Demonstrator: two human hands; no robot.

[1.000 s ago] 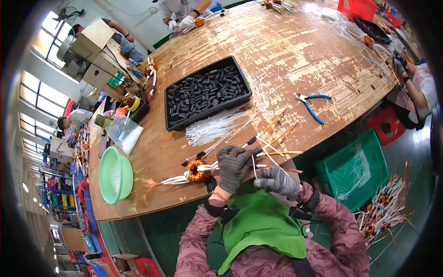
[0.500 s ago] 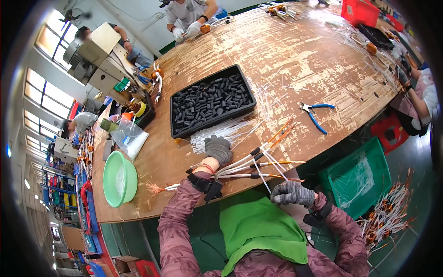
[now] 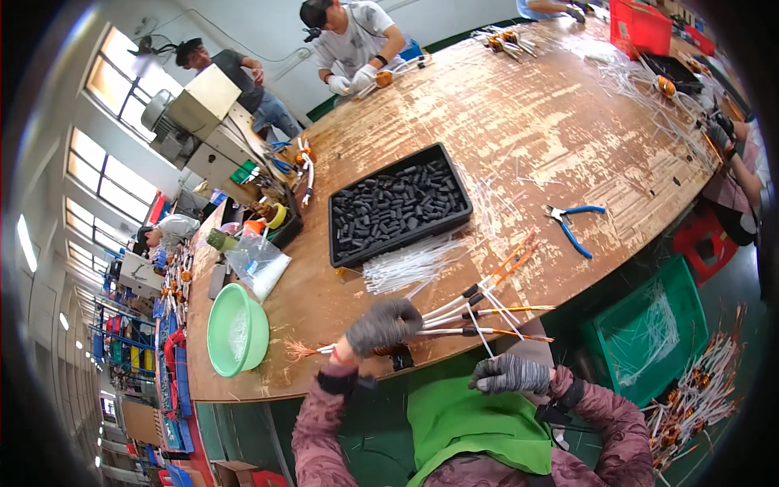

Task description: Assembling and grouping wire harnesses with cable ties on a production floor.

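A bundle of white-sleeved wires (image 3: 442, 319) with bare copper and orange ends lies along the table's near edge. Short black sleeves (image 3: 469, 331) sit on several of its branches, and thin white cable ties (image 3: 479, 329) stick out from them. My left hand (image 3: 383, 327), in a grey glove, is over the bundle with its fingers curled; what they hold, if anything, is hidden. Just off the table edge, my right hand (image 3: 511, 373), gloved too, is closed beside the tip of one tie. Whether it grips that tip is unclear. Behind the bundle lies a pile of white cable ties (image 3: 410, 264).
A black tray (image 3: 345, 261) of black sleeves stands beyond the tie pile. Blue-handled cutters (image 3: 574, 229) lie to the right, a green basin (image 3: 261, 337) to the left. A green bin (image 3: 604, 357) stands below at right. Co-workers sit around the table.
My left hand has come back from the cable-tie pile to over the wire bundle. My right hand stays closed near the table edge. The whole view has shifted slightly.
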